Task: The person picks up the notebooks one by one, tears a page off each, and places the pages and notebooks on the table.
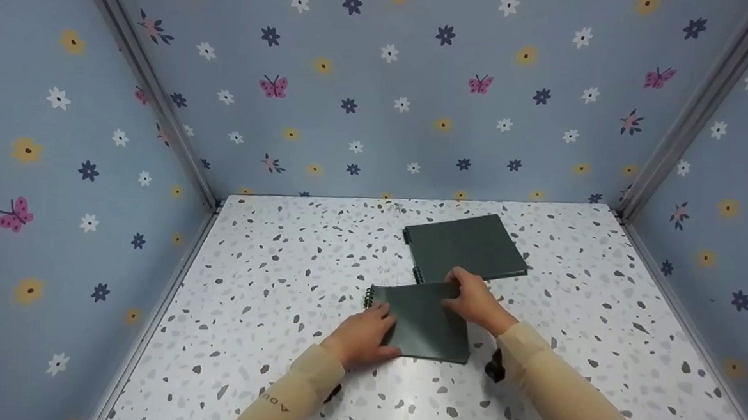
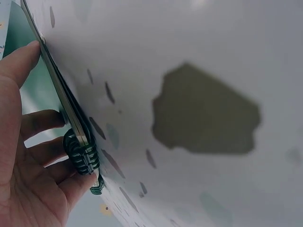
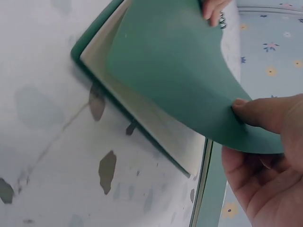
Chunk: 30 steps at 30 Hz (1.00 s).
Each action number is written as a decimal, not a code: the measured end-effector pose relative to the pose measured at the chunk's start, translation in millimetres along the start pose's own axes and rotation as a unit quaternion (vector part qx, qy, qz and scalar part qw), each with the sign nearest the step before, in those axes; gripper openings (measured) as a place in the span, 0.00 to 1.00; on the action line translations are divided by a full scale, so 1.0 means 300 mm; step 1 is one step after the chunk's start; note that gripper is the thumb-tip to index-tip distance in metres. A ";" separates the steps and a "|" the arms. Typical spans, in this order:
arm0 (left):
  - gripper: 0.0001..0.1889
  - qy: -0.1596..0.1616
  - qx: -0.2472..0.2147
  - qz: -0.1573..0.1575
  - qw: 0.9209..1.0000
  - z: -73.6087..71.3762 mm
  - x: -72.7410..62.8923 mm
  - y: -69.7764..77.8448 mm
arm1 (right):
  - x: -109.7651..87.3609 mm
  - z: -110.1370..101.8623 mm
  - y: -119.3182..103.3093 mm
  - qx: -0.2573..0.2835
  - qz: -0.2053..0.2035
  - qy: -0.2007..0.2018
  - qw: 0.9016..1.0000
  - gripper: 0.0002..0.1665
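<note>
A dark green spiral notebook [image 1: 425, 328] lies on the table in front of me, its ring binding [image 2: 81, 152] on the left side. My left hand [image 1: 361, 338] rests on the binding side, fingers on the cover and thumb at the near edge. At the far right corner, my right hand [image 1: 477, 302] pinches the front cover [image 3: 165, 71] between thumb and fingers. The cover bends upward there, and pale pages [image 3: 177, 130] show beneath it in the right wrist view. Left fingertips [image 3: 213, 10] show on the cover at the top of that view.
A second dark green spiral notebook [image 1: 468, 245] lies closed just behind the first, turned slightly. The speckled white table [image 1: 269, 262] is bounded by flowered blue panels [image 1: 367, 94] at the back and both sides, with grey metal posts [image 1: 150, 83] at the corners.
</note>
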<state>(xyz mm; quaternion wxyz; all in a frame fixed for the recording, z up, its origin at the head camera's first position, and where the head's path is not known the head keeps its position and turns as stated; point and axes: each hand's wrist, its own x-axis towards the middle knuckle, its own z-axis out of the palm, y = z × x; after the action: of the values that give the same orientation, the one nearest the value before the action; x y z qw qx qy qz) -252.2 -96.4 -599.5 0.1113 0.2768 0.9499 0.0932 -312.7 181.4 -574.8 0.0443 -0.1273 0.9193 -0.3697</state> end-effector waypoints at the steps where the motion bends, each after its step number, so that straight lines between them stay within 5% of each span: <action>1: 0.42 -0.001 -0.002 -0.001 1.000 0.001 0.000 0.001 | -0.002 -0.004 0.001 0.009 0.000 0.002 1.000 0.19; 8: 0.42 -0.006 -0.019 -0.004 1.000 -0.003 -0.004 0.003 | -0.025 -0.044 0.015 0.129 0.041 -0.015 0.991 0.22; 17: 0.50 -0.002 -0.030 -0.004 1.000 0.004 -0.001 0.021 | -0.047 -0.050 0.036 0.310 0.137 0.000 0.941 0.24; 25: 0.48 0.077 0.019 0.007 0.997 0.005 -0.006 0.082 | -0.044 -0.057 0.005 0.425 0.172 -0.022 0.888 0.31; 30: 0.43 0.175 0.127 0.051 0.975 -0.012 -0.016 0.132 | -0.034 -0.059 -0.021 0.470 0.168 -0.032 0.866 0.27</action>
<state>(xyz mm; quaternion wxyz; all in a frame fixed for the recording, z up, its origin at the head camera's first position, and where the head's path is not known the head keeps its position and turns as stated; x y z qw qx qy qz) -229.3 -66.7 -585.9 -0.0980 0.3163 0.9433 0.0245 -304.7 191.6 -557.6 0.1894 0.0532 0.6423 -0.7408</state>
